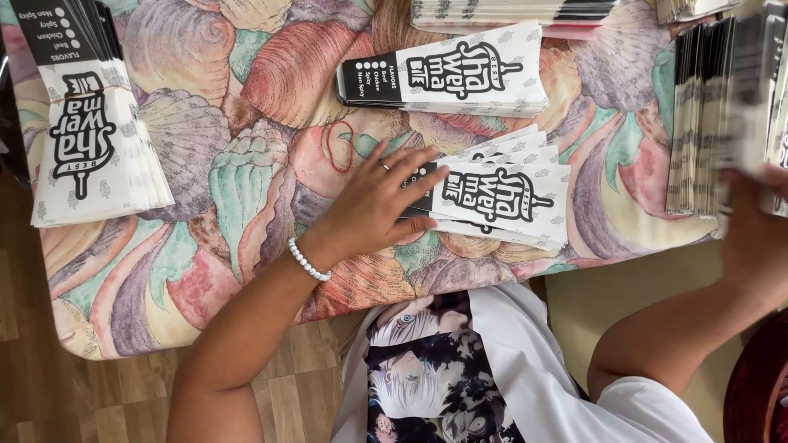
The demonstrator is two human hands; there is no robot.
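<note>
My left hand (379, 201), with a ring and a white bead bracelet, lies flat with fingers spread on the black end of a loose stack of white printed paper sleeves (501, 197) near the table's front edge. My right hand (759, 226) reaches to the far right and grips a blurred bunch of the same sleeves (751, 98), standing on edge in a dense row.
A table with a shell-patterned cloth (205, 197) holds more sleeve stacks: one at the left (94, 131), one in the middle back (447, 74), one at the top (509, 12). A red rubber band (338, 146) lies beside my left hand. Wooden floor shows below.
</note>
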